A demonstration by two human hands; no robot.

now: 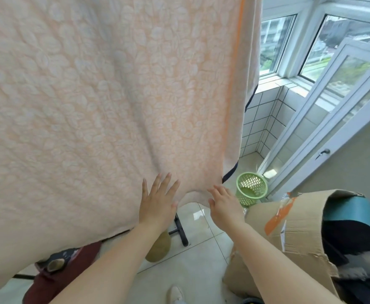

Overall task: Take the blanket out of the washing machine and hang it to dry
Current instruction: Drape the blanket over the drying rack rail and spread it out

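Head view: blanket [105, 102] hung, soft, likely damp-heavy; my left hand [157, 205] flat, right hand [223, 202] relaxed near hem; I'd grip corner.

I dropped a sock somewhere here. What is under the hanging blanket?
Below the blanket's hem: tiled floor, a black rack foot, a tan slipper and dark red cloth. Anything behind the blanket is covered.

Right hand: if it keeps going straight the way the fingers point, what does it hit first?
Likely the blanket. The right hand is open, fingertips pointing up-left at the blanket's lower hem near its dark-trimmed corner, apparently at or touching it. Depth is unclear; the green basket sits off to the right of that line.
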